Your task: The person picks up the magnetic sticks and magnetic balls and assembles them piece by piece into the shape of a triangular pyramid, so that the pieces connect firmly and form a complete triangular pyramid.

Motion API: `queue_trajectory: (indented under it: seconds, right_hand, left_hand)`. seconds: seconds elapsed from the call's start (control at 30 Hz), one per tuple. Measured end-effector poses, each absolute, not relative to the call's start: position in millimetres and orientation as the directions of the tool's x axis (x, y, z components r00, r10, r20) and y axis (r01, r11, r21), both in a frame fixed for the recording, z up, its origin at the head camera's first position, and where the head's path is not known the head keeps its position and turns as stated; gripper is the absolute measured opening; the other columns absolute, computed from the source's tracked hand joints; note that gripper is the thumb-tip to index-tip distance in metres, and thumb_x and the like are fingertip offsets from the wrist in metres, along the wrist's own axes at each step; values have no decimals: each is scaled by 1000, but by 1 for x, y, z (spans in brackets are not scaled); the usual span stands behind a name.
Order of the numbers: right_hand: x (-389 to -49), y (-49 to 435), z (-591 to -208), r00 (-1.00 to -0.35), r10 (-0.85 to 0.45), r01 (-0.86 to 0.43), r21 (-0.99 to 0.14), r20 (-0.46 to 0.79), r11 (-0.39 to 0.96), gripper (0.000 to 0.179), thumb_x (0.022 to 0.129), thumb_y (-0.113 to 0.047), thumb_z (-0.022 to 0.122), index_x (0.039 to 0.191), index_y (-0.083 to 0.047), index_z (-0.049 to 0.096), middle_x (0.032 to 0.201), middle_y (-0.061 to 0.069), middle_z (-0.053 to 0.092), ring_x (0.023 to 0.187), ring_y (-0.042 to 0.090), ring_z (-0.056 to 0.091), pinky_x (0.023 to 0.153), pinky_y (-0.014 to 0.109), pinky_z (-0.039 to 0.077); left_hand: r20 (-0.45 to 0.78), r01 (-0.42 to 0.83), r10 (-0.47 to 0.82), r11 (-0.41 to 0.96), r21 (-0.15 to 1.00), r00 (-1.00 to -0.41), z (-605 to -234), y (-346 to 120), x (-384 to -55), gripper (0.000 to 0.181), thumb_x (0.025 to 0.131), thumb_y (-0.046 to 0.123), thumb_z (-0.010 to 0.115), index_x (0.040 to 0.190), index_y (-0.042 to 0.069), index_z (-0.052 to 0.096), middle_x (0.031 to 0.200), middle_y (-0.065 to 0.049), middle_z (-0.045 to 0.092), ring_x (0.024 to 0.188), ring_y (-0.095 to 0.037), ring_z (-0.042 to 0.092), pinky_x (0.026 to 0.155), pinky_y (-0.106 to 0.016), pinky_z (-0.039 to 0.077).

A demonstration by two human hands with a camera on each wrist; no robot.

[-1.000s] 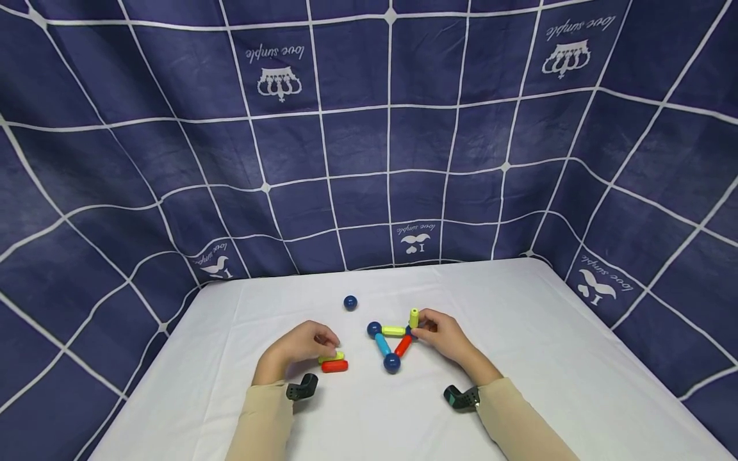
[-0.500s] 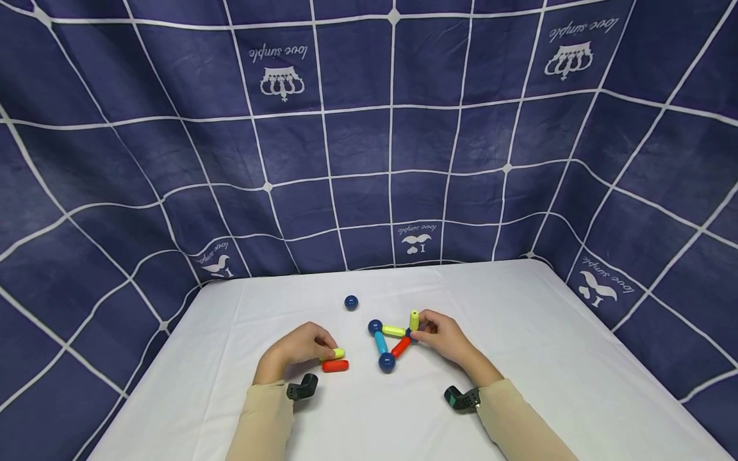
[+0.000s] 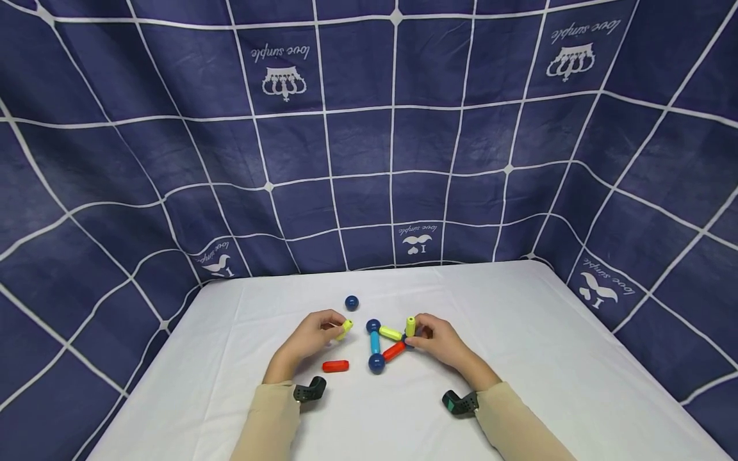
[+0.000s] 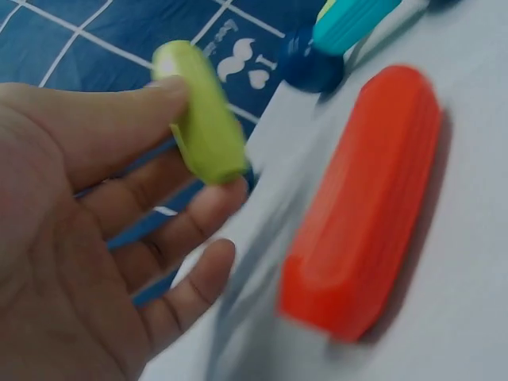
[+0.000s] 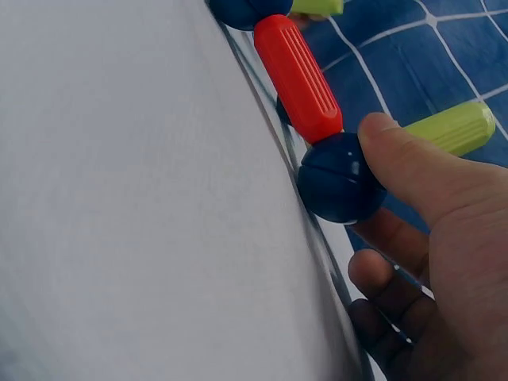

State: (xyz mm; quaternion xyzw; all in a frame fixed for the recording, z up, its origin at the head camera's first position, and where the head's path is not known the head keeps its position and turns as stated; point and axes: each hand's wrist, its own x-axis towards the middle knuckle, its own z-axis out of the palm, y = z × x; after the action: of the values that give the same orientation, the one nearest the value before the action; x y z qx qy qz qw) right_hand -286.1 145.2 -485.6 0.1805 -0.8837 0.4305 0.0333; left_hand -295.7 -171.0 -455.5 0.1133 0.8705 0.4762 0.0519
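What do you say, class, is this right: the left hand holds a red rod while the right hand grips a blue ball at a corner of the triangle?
Not quite: the rod in the left hand is yellow-green, not red, as the left wrist view shows. The right hand does grip a blue ball at a corner of the triangle.

With my left fingers [image 3: 330, 315] I have lifted the yellow stick [image 3: 346, 327] from beside the loose red stick [image 3: 336, 366] and brought it, tilted, nearer to the triangle [image 3: 394, 351]. This triangle has turned a little: its near ball [image 3: 377, 363] moved leftward, and its light-blue stick [image 3: 375, 343] now points more straight away from me.
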Motion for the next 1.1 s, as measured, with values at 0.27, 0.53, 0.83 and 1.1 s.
queue_trajectory:
  seconds: [0.27, 0.53, 0.83, 1.1]
  right_hand:
    - [-282, 140, -484, -907, -375, -384, -743, 191, 548, 23, 83, -30, 82, 95, -23, 63, 80, -5, 52, 69, 11, 47, 59, 22, 39]
    - [-281, 139, -483, -889, -410, -419, -727, 204, 544, 22, 84, -30, 81, 97, -23, 64, 88, -1, 57, 73, 10, 48, 62, 21, 41]
    - [-280, 138, -483, -873, -436, -446, -725, 221, 525, 22, 84, -31, 81, 95, -23, 63, 92, -2, 59, 75, 10, 50, 65, 21, 43]
    - [-281, 136, -483, -866, -447, -455, -727, 225, 514, 23, 83, -32, 81, 94, -23, 63, 91, -4, 59, 74, 8, 50, 64, 21, 44]
  left_hand:
    - [127, 167, 133, 354, 920, -983, -462, -150, -299, 18, 93, 8, 69, 111, 9, 70, 102, -6, 73, 86, -12, 62, 73, -28, 54]
    - [152, 184, 120, 339, 923, -981, -466, -135, -298, 30, 92, 8, 69, 123, 10, 68, 114, -9, 71, 95, -17, 65, 74, -26, 56]
    - [174, 198, 105, 308, 931, -979, -466, -123, -297, 27, 90, 7, 72, 117, 10, 69, 114, -10, 71, 103, -23, 69, 82, -31, 57]
    - [174, 196, 94, 331, 923, -980, -468, -114, -298, 25, 90, 9, 73, 115, 13, 69, 107, -6, 73, 95, -16, 68, 76, -26, 57]
